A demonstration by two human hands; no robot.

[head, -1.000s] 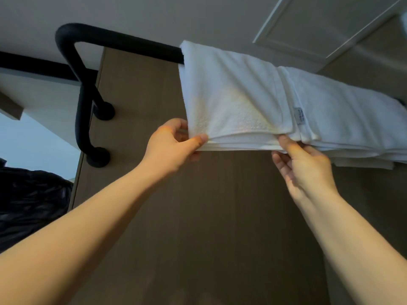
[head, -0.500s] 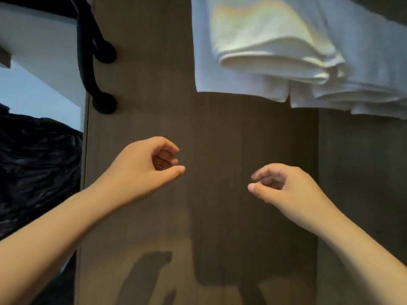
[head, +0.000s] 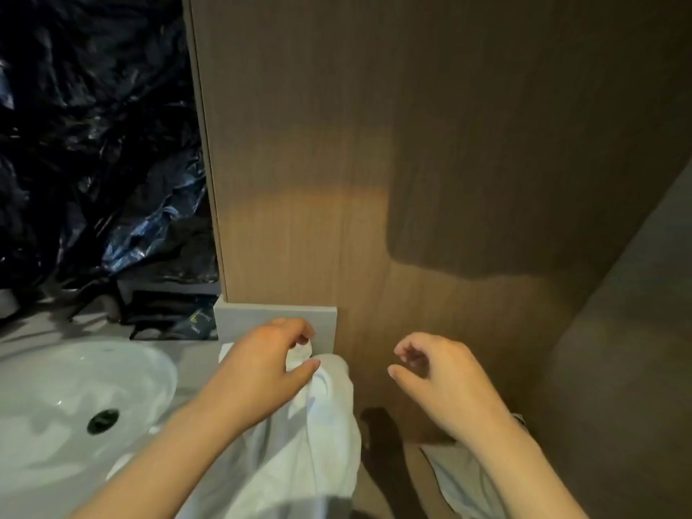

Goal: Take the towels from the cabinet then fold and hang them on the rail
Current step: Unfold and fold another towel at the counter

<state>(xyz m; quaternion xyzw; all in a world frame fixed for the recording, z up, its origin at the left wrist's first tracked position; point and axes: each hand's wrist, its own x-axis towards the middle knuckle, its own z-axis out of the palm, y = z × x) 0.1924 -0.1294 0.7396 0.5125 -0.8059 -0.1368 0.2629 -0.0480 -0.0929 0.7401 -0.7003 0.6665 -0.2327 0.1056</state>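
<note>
A crumpled white towel [head: 322, 428] lies on the counter edge beside the basin and trails down toward me. My left hand [head: 262, 368] pinches a bunched tip of this towel between thumb and fingers. To the right, my right hand [head: 442, 380] hovers in front of the wooden panel with fingers curled and apart, holding nothing. Another piece of white cloth [head: 460, 477] shows low at the right, partly hidden under my right forearm. Neither the rail nor the towels hung on it are in view.
A white basin [head: 75, 387] with a dark drain sits at the lower left. Black plastic sheeting [head: 93, 144] fills the upper left. The tall wood panel [head: 374, 144] stands straight ahead, with a grey wall [head: 636, 368] at the right.
My view dropped from the rail to the counter. Both hands let go of the hung towel and came down; my left hand now grips a towel by the basin.
</note>
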